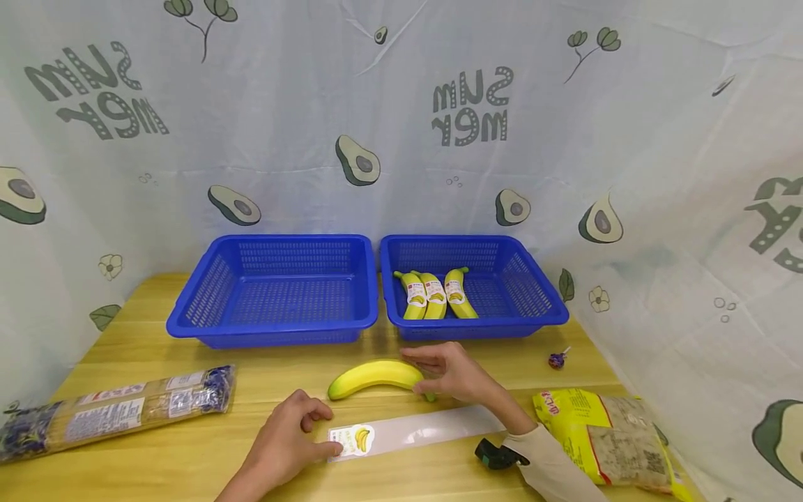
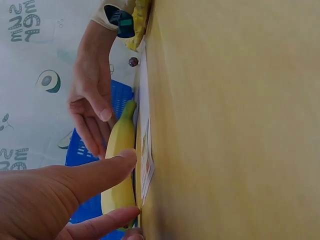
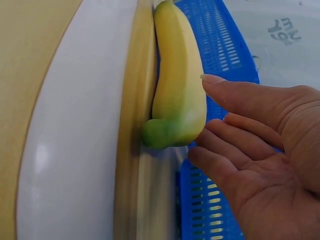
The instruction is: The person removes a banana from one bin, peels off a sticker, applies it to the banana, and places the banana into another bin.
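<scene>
A yellow banana (image 1: 376, 374) with greenish ends lies on the table in the middle of the head view. My right hand (image 1: 453, 371) is at its stem end, thumb near side and fingers behind; the right wrist view shows the thumb tip (image 3: 214, 79) right at the peel and the fingers spread apart. In front of the banana lies a long pale strip with a banana-picture label (image 1: 354, 440) at its left end. My left hand (image 1: 285, 438) is at that labelled end, thumb tip at its lower edge, with thumb and forefinger apart in the left wrist view.
Two blue baskets stand behind: the left basket (image 1: 270, 325) holds nothing, the right basket (image 1: 483, 323) several labelled bananas (image 1: 434, 296). A long packet of noodles (image 1: 125, 411) lies at left. At right are a wrapped lollipop (image 1: 557, 360) and a yellow bag (image 1: 574, 425).
</scene>
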`<state>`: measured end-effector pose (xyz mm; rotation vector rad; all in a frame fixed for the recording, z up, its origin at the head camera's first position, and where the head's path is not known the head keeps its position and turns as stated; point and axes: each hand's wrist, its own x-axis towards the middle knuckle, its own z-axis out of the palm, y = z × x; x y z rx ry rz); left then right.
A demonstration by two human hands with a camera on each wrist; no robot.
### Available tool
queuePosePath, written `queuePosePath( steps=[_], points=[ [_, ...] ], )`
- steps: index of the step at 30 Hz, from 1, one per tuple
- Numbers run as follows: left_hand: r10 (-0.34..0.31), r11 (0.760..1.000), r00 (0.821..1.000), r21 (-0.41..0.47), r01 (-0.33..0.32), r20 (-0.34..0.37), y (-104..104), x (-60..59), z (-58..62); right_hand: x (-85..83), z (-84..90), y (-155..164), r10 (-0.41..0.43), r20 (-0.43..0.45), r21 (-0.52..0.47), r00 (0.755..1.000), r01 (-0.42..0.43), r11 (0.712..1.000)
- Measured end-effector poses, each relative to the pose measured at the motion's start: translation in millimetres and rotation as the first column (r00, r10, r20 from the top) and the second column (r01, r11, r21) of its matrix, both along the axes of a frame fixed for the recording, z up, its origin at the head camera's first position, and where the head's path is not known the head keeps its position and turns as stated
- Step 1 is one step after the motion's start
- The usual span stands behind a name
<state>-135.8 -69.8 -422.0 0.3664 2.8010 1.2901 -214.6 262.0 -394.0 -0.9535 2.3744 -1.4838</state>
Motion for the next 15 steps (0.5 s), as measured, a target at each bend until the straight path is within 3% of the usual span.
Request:
queuePosePath(
  steps=[6,15],
  points=[
    [0.004,0.996,0.997,-0.088,-0.011,-0.077,5.4,7.0,-5.1,3.0,5.0,-2.5,0.001,-0.061,0.008,0.998,0.0,1.0],
    [-0.03,0.998,0.993,-0.064,0.023,-0.111,5.8,7.8,-6.9,10.3,16.0,-7.3,0.011,-0.106,0.018,0.994,-0.009,1.0]
  ],
)
